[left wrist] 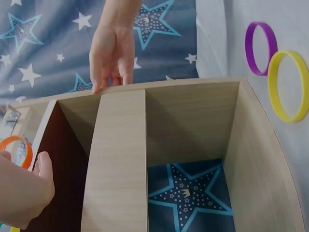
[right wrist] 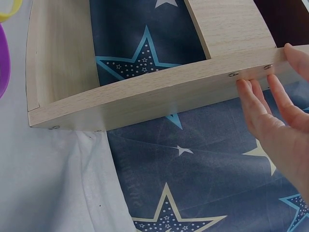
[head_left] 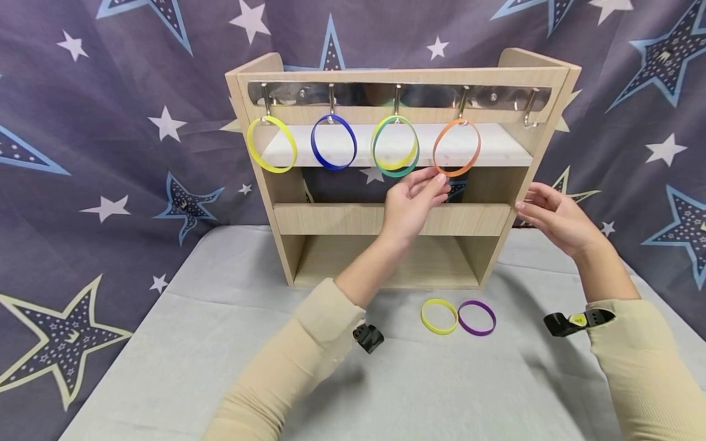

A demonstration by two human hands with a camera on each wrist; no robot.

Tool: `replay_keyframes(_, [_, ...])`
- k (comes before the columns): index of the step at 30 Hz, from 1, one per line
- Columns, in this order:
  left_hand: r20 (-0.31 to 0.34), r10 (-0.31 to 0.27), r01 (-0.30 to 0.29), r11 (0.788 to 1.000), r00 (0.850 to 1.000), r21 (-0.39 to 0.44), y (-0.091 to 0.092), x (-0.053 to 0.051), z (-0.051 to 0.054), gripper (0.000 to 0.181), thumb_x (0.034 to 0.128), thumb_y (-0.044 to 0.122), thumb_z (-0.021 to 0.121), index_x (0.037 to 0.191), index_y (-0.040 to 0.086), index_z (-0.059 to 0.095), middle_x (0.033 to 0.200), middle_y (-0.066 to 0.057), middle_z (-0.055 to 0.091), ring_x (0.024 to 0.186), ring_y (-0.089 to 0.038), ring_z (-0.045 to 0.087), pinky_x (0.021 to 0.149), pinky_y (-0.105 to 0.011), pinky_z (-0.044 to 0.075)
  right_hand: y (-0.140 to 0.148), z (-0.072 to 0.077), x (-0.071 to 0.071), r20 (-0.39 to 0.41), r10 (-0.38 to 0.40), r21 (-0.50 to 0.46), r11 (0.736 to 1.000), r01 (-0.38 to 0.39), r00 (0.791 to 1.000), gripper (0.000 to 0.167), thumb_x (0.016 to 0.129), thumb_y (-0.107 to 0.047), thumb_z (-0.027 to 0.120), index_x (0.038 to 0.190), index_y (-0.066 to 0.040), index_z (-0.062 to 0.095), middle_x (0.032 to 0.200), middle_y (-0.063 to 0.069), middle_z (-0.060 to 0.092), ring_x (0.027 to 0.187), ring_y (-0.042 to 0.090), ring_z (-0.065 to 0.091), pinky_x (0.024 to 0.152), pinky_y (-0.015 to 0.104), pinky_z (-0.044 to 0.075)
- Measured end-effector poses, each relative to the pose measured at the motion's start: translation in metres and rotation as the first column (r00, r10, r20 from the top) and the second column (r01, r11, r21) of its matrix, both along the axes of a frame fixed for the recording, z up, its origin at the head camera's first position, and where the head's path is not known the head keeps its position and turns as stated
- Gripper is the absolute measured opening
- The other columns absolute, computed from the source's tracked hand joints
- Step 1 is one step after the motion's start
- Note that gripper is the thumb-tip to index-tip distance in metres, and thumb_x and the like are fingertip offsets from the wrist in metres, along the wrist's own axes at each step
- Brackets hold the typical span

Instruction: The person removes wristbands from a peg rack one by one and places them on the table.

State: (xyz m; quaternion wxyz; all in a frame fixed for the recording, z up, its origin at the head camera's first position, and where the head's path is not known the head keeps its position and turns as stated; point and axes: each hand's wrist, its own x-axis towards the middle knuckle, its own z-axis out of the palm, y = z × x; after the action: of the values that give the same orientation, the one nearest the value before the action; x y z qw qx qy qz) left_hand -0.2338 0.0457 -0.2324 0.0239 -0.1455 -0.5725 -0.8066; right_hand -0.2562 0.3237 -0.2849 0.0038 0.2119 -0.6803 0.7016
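Observation:
A thin orange ring (head_left: pixel 457 147) hangs from the fourth hook of the metal hook strip (head_left: pixel 358 95). My left hand (head_left: pixel 410 202) pinches its lower edge between thumb and fingers; in the left wrist view the orange ring (left wrist: pixel 26 153) shows beside the thumb. With fingers fairly straight, my right hand (head_left: pixel 559 220) touches the outer side of the wooden shelf unit (head_left: pixel 394 219), as the hand (right wrist: pixel 277 118) in the right wrist view also shows. Other hooks carry a yellow ring (head_left: pixel 272 165), a blue ring (head_left: pixel 334 165), and a green ring (head_left: pixel 417 144) with another yellow one.
A yellow ring (head_left: pixel 439 316) and a purple ring (head_left: pixel 477 317) lie side by side on the grey cloth (head_left: pixel 441 380) before the unit. The far-right hook (head_left: pixel 531 109) bears no ring. Behind stands a dark star-patterned curtain (head_left: pixel 127 165).

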Motion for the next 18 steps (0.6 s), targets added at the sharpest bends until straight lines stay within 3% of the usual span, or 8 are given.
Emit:
replay_keyframes(6, [0.104,-0.041,0.024,0.986,0.994,0.167,0.007,0.002,0.003,0.030,0.0946,0.005,0.059,0.121,-0.008,0.056,0.120,-0.029,0.063,0.090,-0.017,0.068,0.092,-0.030,0.059,0.001,0.000,-0.001,-0.008,0.015,-0.024,1.000,-0.015,1.000,0.031,0.095,0.008,0.048,0.116,-0.014,0.057,0.103,-0.005,0.060,0.094,0.002,0.061,0.085,0.011,0.055])
replay_keyframes(9, [0.130,-0.062,0.030,0.971,0.990,0.237,0.010,0.004,0.004,0.026,0.0942,0.004,0.059,0.118,-0.007,0.057,0.112,-0.026,0.066,0.084,-0.011,0.066,0.093,-0.030,0.058,0.000,0.000,0.000,-0.006,0.016,-0.027,0.999,-0.016,1.000,0.031,0.095,0.008,0.048,0.115,-0.014,0.057,0.102,-0.005,0.060,0.093,0.002,0.061,0.085,0.011,0.055])
replay_keyframes(14, [0.130,-0.094,0.052,0.955,0.987,0.293,0.015,0.005,0.003,0.014,0.0924,0.001,0.060,0.106,-0.001,0.059,0.098,-0.015,0.067,0.080,-0.010,0.066,0.093,-0.032,0.058,-0.001,0.001,0.000,0.000,0.013,-0.023,1.000,-0.013,1.000,0.030,0.095,0.007,0.049,0.115,-0.014,0.056,0.103,-0.005,0.060,0.093,0.002,0.061,0.085,0.010,0.054])
replay_keyframes(18, [0.120,-0.093,0.053,0.951,0.988,0.304,0.019,0.005,0.001,0.018,0.0917,0.001,0.061,0.109,-0.004,0.061,0.109,-0.025,0.068,0.079,-0.011,0.067,0.094,-0.033,0.058,-0.001,0.001,0.001,0.002,0.010,-0.013,1.000,-0.010,1.000,0.030,0.095,0.006,0.049,0.115,-0.014,0.056,0.104,-0.006,0.060,0.094,0.002,0.061,0.085,0.010,0.054])
